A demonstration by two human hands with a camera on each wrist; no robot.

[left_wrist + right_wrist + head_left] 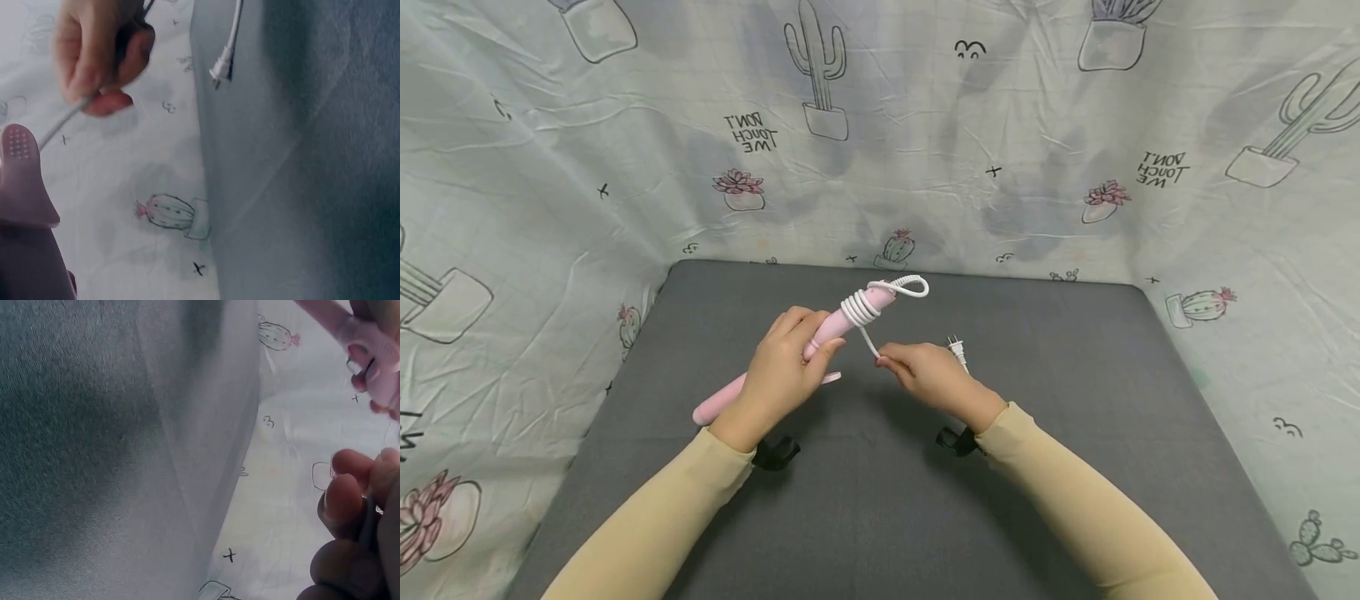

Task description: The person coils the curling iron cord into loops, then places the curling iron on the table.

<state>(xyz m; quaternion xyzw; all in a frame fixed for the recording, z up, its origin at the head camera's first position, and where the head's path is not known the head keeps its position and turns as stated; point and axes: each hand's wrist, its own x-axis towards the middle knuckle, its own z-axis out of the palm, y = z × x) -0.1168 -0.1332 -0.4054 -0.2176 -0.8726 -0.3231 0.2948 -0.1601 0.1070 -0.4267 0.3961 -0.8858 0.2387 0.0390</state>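
A pink curling iron (827,329) is held at a slant above the table by my left hand (784,362), whose fingers wrap round its middle. Its rounded barrel end points to the lower left, and the clamp lever (22,178) shows in the left wrist view. Several turns of white cord (860,309) circle the handle, and a loop sticks out past the handle's end. To the right, my right hand (934,379) pinches the cord between thumb and fingers, with a straight stretch running to the coils. The cord's white two-pin plug (956,347) shows just beyond the right hand.
The table under both hands has a dark grey cover (865,517). A pale cloth (910,167) printed with cacti hangs behind it and on both sides. Dark straps (957,440) show at the wrists, below the cream sleeves.
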